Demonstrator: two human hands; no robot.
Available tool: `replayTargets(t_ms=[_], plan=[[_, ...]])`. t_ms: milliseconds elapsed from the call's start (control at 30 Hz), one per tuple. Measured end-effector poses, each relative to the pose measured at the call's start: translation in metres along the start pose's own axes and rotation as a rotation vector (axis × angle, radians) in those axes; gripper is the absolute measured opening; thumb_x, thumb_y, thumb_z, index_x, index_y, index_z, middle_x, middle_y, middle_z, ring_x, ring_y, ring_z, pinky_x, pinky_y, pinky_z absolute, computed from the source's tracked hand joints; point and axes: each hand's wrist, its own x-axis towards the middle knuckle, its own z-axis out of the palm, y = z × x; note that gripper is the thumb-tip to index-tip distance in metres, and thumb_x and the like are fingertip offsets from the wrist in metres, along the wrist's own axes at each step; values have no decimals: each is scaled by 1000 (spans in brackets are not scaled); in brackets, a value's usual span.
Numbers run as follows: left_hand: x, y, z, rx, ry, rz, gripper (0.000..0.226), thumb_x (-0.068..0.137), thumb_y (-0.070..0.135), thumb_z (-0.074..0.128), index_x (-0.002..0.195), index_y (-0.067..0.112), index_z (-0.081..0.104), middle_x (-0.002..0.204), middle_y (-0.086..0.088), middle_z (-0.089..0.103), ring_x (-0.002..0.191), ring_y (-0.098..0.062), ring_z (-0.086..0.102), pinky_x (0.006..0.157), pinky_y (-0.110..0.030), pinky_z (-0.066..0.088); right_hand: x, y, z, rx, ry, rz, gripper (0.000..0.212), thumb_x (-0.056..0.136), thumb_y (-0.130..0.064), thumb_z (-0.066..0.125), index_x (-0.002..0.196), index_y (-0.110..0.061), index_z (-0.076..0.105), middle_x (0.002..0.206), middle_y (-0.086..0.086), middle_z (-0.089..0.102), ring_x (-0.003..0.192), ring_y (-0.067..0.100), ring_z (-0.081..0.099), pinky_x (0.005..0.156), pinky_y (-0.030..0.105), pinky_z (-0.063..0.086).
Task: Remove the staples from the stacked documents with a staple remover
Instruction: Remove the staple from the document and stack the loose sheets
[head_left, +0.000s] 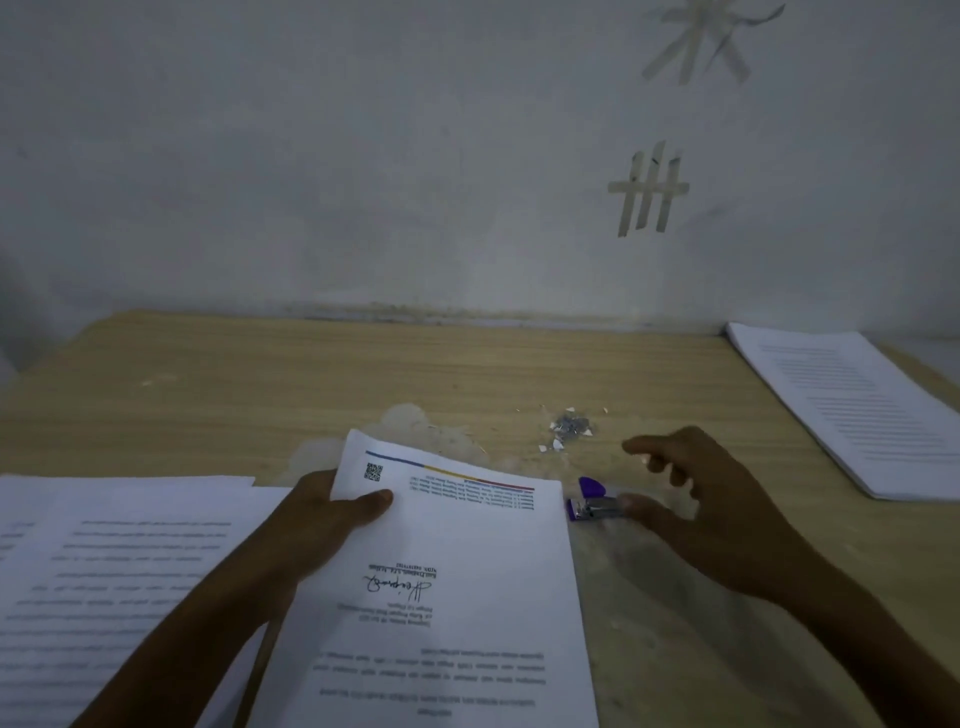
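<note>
Dim rm, low light, bluish cast. Pale grey wall (363, 156) fills the top half, scuffed, w/ a dark stain line (415, 310) along its base where it meets the table. 2 tape patches on the wall at right: 1 crosshatch of strips (648, 189) mid-height, 1 messy star of strips (701, 36) near the top edge. Light wood-grain table (260, 374) butts against the wall; worn whitish patch (415, 423) near centre.

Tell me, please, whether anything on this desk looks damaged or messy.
Yes. The desk has a pale worn patch just beyond the held document, as if its finish peeled off. Right of it lies a loose heap of staples and paper scraps.
</note>
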Motion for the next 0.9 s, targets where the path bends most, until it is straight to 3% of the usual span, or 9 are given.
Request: replayTargets(t_ms=[67,133,233,333,400,500,667,900], plan=[[1,0,2,28,6,11,14,90,14,59,101,12,68,87,-11,74,77,-30,72,71,-43,57,11,11,6,-61,-189,-42,57,74,-53,72,125,-40,49,112,-22,43,102,-3,44,87,18,39],[2,-1,4,48,7,20,14,91,14,59,101,12,69,85,-8,75,75,-28,72,68,-40,57,19,18,15,-92,-259,-104,51,76,-48,74,121,-33,57,116,-18,45,110,5,45,95,29,41],[-1,2,3,44,-3,30,15,91,13,58,101,12,69,85,-8,75,74,-28,72,66,-38,56,26,17,18,-127,-299,-136,39,78,-41,74,110,-20,65,112,-10,54,105,10,50,91,32,44],[-2,4,1,48,-20,21,14,91,14,58,100,14,69,85,-8,75,74,-28,72,65,-37,56,29,22,15,-103,-280,-109,26,82,-35,71,104,-25,63,106,-9,61,96,6,56,86,31,48],[-3,6,1,40,-36,26,14,91,14,58,100,13,69,85,-9,75,73,-28,72,64,-37,56,28,22,9,24,-217,-41,15,85,-26,68,93,-32,58,93,-12,63,85,2,58,80,30,49],[-2,9,9,38,-73,38,14,91,17,59,100,15,69,84,-8,75,73,-27,72,63,-36,55,31,17,-3,322,-112,-36,11,87,-12,65,91,-17,56,81,3,68,74,10,64,68,32,51],[3,14,29,43,-134,102,15,90,17,59,100,15,70,86,-5,75,75,-25,72,64,-36,56,35,-5,-21,615,-172,-181,13,87,-8,58,99,-3,58,85,11,71,75,16,67,62,17,47],[14,17,56,53,-199,191,13,90,11,58,95,13,69,81,-1,75,68,-18,72,53,-21,53,47,-20,-26,840,-286,-183,13,88,2,58,96,-7,55,95,14,70,74,18,64,61,21,48]])
